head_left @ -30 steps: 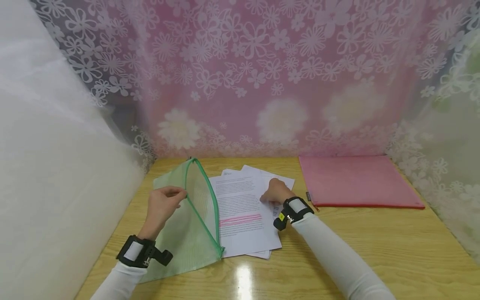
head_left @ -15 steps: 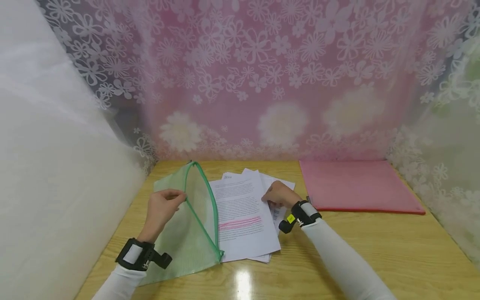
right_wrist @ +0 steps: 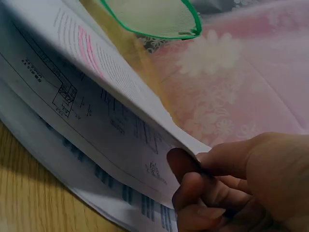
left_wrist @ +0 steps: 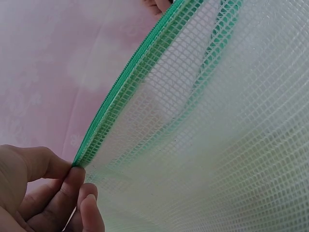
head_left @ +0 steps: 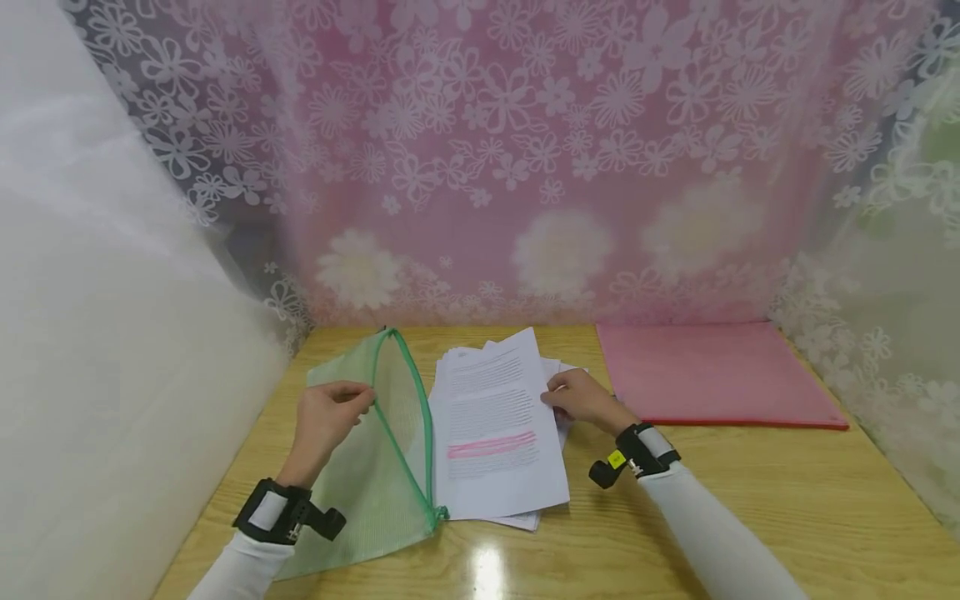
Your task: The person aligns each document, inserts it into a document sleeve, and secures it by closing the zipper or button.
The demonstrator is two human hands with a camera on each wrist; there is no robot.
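Note:
My left hand [head_left: 330, 421] pinches the green zippered edge of a mesh zip pouch [head_left: 360, 492], and its mouth gapes toward the papers. In the left wrist view, thumb and fingers nip the zipper [left_wrist: 118, 87] edge. Between the right hand's [head_left: 581, 398] thumb and fingers is the right edge of a printed sheet [head_left: 491, 467] with pink highlighter lines. That sheet is lifted and bowed, as the right wrist view shows. Beneath it lie more papers [right_wrist: 111, 140] with drawings and text. The sheet's left side lies right at the pouch's opening.
A pink zip pouch [head_left: 720, 375] lies flat at the back right of the wooden table [head_left: 750, 500]. A pink flowered curtain [head_left: 480, 167] hangs behind, and white sheeting [head_left: 135, 333] borders the left side.
My right hand has moved right and raised the highlighted sheet's right edge off the stack. The sheet has shifted a little to the right. My left hand keeps its hold on the green pouch.

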